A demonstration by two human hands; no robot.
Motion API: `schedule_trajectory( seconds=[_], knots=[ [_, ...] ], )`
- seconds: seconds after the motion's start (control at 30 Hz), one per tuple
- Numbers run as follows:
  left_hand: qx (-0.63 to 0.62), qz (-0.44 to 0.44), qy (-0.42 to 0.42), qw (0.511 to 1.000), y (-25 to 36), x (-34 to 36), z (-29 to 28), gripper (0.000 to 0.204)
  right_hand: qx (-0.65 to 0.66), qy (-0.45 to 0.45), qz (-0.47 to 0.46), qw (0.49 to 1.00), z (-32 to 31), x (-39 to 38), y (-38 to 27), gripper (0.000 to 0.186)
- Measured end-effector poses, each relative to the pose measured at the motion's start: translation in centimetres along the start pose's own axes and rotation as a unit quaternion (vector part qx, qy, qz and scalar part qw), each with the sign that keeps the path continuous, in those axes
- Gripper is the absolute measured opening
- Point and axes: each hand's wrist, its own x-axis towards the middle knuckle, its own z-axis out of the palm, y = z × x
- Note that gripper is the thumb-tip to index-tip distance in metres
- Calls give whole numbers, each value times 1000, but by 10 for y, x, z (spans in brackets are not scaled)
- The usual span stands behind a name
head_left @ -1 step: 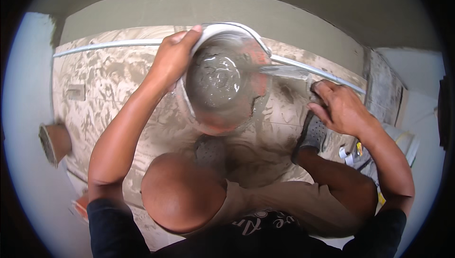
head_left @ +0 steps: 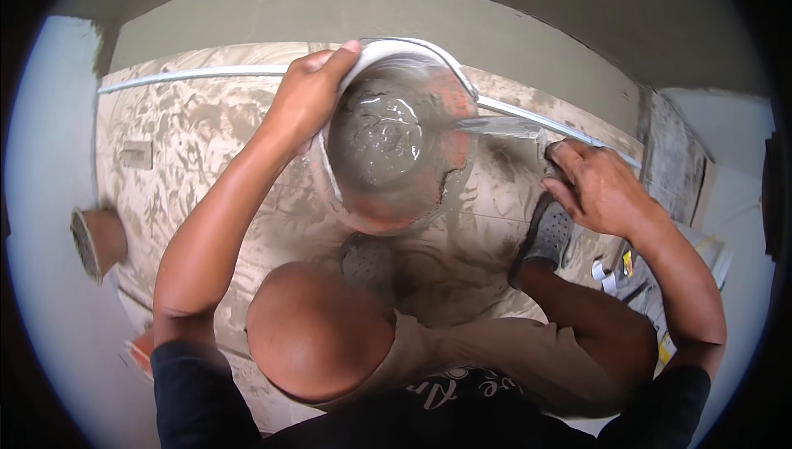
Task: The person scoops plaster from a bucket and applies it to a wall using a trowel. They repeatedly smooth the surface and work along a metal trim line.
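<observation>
A mortar-smeared orange bucket (head_left: 450, 152) with a pale rim stands tilted in front of me, its mouth facing up toward me. Wet grey mortar (head_left: 379, 131) fills its inside, glossy in the middle. My left hand (head_left: 313, 94) is closed on the bucket's left rim, thumb lying over the top edge. In my right hand (head_left: 598, 185), fingers wrap the handle of a trowel (head_left: 503, 126). Its flat metal blade reaches left to the bucket's right side, and its tip is blurred at the mouth.
Behind the bucket a long metal straightedge (head_left: 198, 76) lies across the smeared tile floor. A small flat plate (head_left: 137, 154) and a brown bucket (head_left: 99, 243) are at the left. My grey perforated shoe (head_left: 548, 236) and a bag (head_left: 685, 263) are at the right.
The whole view has shifted very slightly. My hands, the bucket and the trowel keep the same places relative to one another.
</observation>
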Motion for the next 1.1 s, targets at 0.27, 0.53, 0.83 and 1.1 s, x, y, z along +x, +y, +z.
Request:
schedule_trajectory(
  seconds=[0.27, 0.53, 0.83, 1.1],
  knots=[
    [9, 10, -35, 999, 31, 21, 22, 47, -14, 96, -149, 984, 33, 45, 32, 19],
    [120, -1, 7, 993, 50, 33, 43, 52, 74, 42, -146, 986, 78, 93, 45, 26],
    [121, -27, 30, 992, 60, 27, 63, 46, -68, 15, -286, 956, 57, 134, 50, 18],
    [129, -16, 50, 990, 63, 16, 83, 45, -46, 61, -276, 958, 74, 139, 61, 34]
  ],
)
